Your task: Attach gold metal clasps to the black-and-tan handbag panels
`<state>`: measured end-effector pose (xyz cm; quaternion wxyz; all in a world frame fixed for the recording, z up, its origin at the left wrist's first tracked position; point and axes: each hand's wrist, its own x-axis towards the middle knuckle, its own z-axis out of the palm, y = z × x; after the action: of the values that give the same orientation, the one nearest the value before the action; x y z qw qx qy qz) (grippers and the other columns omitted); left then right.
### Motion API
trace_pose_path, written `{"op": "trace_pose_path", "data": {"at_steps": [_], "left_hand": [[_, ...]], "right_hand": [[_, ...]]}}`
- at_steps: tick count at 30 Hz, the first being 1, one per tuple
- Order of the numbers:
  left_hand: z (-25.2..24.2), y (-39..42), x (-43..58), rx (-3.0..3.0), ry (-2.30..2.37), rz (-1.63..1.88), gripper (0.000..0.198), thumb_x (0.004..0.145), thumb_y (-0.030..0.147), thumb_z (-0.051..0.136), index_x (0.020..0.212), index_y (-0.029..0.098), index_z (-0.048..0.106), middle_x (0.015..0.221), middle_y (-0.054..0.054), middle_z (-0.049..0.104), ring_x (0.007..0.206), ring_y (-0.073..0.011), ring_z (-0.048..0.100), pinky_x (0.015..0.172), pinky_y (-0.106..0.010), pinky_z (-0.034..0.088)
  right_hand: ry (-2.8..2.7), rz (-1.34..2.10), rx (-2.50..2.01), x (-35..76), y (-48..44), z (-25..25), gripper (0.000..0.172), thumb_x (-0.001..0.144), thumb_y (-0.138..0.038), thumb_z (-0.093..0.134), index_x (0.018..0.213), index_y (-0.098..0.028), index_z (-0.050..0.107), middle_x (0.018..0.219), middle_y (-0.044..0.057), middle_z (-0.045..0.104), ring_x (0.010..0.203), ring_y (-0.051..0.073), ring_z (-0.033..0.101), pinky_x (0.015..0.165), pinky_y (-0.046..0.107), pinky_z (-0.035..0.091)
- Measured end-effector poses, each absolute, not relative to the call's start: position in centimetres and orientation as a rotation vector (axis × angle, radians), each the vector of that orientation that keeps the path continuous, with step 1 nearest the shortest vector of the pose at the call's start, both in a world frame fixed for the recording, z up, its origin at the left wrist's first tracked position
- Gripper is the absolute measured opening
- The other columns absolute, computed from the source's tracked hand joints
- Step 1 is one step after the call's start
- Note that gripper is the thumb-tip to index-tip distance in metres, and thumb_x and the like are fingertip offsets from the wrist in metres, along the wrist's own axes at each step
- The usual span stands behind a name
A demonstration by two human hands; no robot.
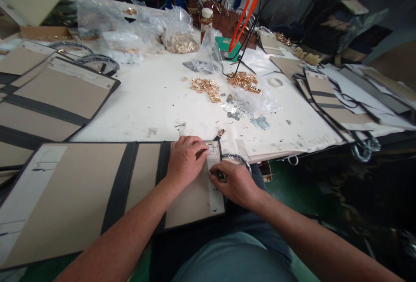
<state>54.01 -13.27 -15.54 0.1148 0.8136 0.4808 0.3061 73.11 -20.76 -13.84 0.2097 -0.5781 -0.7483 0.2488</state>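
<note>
A long tan board panel with black strips [81,195] lies across the near table edge and my lap. My left hand [186,160] rests on its right end, fingers curled and pressed onto the white strip [214,178] along that edge. Just to the right, my right hand [235,182] is closed in a pinch on a small dark tool [222,176] whose tip touches the same strip. A small red-and-black piece [220,133] pokes out beyond the panel's far edge.
Heaps of gold metal fittings [206,87] and silver bits [237,108] lie mid-table. Similar tan panels are stacked at left [55,95] and right [328,95]. Plastic bags [177,34], a bottle [206,19], orange straps [250,0] and a tape roll [276,82] sit farther back.
</note>
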Motion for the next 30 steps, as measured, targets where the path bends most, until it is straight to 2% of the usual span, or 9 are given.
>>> {"op": "trace_pose_path", "data": {"at_steps": [6, 14, 22, 30], "left_hand": [[-15.5, -13.3, 54.1, 2.381, 1.412, 0.899, 0.007, 0.094, 0.027, 0.075, 0.1, 0.028, 0.078, 0.114, -0.003, 0.073, 0.112, -0.0271, 0.061, 0.095, -0.045, 0.044], [-15.6, -13.3, 54.0, 2.385, 1.404, 0.898, 0.007, 0.094, 0.026, 0.074, 0.1, 0.027, 0.078, 0.114, -0.003, 0.074, 0.111, -0.0272, 0.061, 0.094, -0.045, 0.044], [-15.8, -13.3, 54.0, 2.39, 1.416, 0.894, 0.008, 0.094, 0.027, 0.074, 0.101, 0.029, 0.078, 0.115, -0.003, 0.073, 0.112, -0.0279, 0.062, 0.093, -0.046, 0.045], [-15.5, -13.3, 54.0, 2.402, 1.42, 0.894, 0.009, 0.094, 0.025, 0.074, 0.101, 0.028, 0.078, 0.113, -0.003, 0.074, 0.11, -0.0276, 0.063, 0.093, -0.045, 0.045]], "right_hand": [[-2.091, 0.8, -1.612, 73.7, -20.8, -13.2, 0.018, 0.09, -0.02, 0.076, 0.108, -0.025, 0.078, 0.102, 0.003, 0.077, 0.09, 0.019, 0.07, 0.083, 0.027, 0.049], [-2.281, 0.548, -1.685, 73.2, -21.4, -13.6, 0.019, 0.096, -0.024, 0.073, 0.115, -0.026, 0.076, 0.103, 0.004, 0.078, 0.091, 0.021, 0.073, 0.073, 0.027, 0.045], [-2.273, 0.439, -1.67, 73.7, -21.4, -13.9, 0.017, 0.097, -0.03, 0.072, 0.113, -0.033, 0.08, 0.095, 0.0, 0.076, 0.081, 0.017, 0.071, 0.065, 0.028, 0.04], [-2.165, 0.571, -1.619, 74.0, -21.3, -14.2, 0.018, 0.094, -0.028, 0.077, 0.11, -0.032, 0.082, 0.092, 0.0, 0.073, 0.078, 0.016, 0.069, 0.068, 0.026, 0.044]]}}
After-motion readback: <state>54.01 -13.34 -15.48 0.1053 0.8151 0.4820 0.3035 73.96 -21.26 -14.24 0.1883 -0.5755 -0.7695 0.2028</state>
